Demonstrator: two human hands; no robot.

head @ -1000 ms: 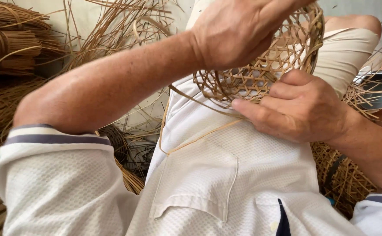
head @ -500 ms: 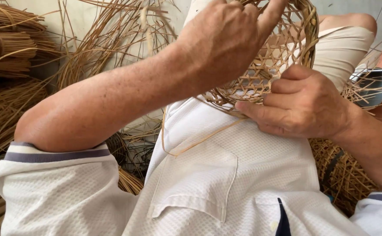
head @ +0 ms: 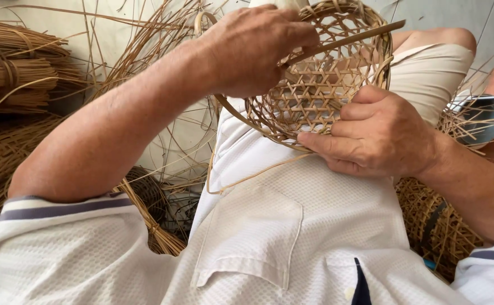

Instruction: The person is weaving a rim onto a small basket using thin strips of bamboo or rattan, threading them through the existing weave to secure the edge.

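A small open-weave bamboo basket (head: 320, 90) is held upright in front of my chest, its hexagonal lattice facing me. My left hand (head: 258, 48) curls over the basket's upper left rim and pinches a flat bamboo strip (head: 354, 38) that runs up to the right. My right hand (head: 377, 133) grips the basket's lower right edge, fingers pressed against the weave. A thin loose strip (head: 247, 178) hangs from the basket's bottom across my white shirt.
Bundles of bamboo strips (head: 15, 68) are stacked at the left, with loose strands fanning behind my left arm. A darker woven basket (head: 156, 203) sits below my left elbow. Another woven piece (head: 439, 226) lies under my right forearm. A bluish round object (head: 481, 118) is at right.
The view has shifted so the basket and both hands sit lower in frame. My left hand has moved along the rim and now draws the flat strip out to the upper right.
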